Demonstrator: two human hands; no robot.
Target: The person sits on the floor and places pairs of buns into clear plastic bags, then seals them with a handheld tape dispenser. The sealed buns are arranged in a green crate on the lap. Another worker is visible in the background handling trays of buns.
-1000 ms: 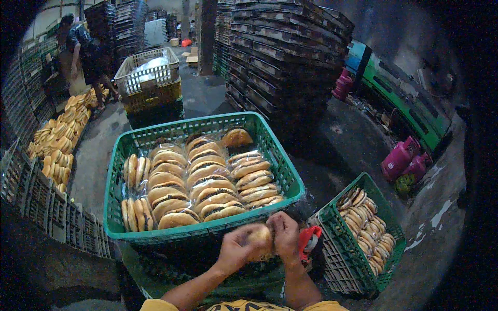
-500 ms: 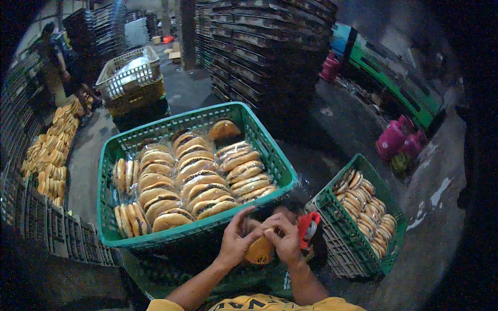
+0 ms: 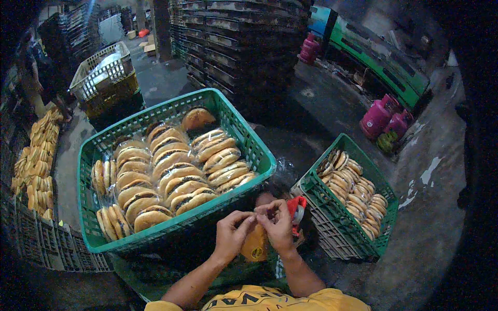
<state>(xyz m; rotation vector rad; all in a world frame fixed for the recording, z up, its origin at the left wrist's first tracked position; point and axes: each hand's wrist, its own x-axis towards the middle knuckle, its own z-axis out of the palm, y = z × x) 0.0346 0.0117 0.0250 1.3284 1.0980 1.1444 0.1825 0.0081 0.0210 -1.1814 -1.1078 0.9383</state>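
Note:
My left hand and my right hand meet in front of me, fingertips pinched close together. Below them hangs an orange-brown bagged bun with a dark printed mark, held by the gathered top of its bag. What exactly lies between the fingertips is too small to see clearly. Just beyond my right hand is a red tape dispenser with a pale roll, partly hidden. On the left stands a large green crate, holding rows of bagged buns with dark filling.
To the right, a green crate full of packed buns sits on a grey crate. Pink gas cylinders stand farther right. Tall stacked trays rise ahead. At far left are piled buns, a cream crate and a person.
My view has shifted, so the crates appear farther left and higher. My left fingers, spread before, have closed into a pinch beside my right fingertips at the bag's top.

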